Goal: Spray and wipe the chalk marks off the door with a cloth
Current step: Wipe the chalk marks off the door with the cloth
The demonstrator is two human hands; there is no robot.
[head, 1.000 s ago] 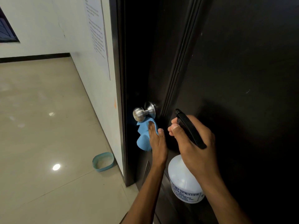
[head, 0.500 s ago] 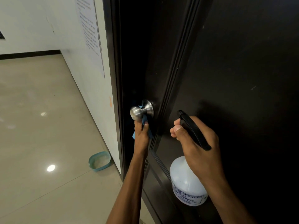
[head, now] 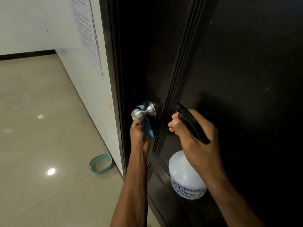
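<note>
A dark brown panelled door (head: pixel 237 66) fills the right half of the view. Its steel knob (head: pixel 141 112) sticks out at the left edge. My left hand (head: pixel 140 138) grips a blue cloth (head: pixel 148 130) and holds it against the underside and neck of the knob; a bit of cloth shows behind the knob. My right hand (head: pixel 195 138) holds a white spray bottle (head: pixel 185 176) by its black trigger head, nozzle aimed up and left at the door. A faint pale mark (head: pixel 267 88) shows on the right panel.
A white wall (head: pixel 91 99) with a taped paper notice (head: pixel 85 28) runs left of the door frame. A teal plastic tub (head: pixel 100 163) sits on the glossy tiled floor (head: pixel 41 128) at the foot of the wall.
My left hand moved with the cloth from the door face below the knob up to the knob itself and wrapped under it. The bottle hand stayed nearly still.
</note>
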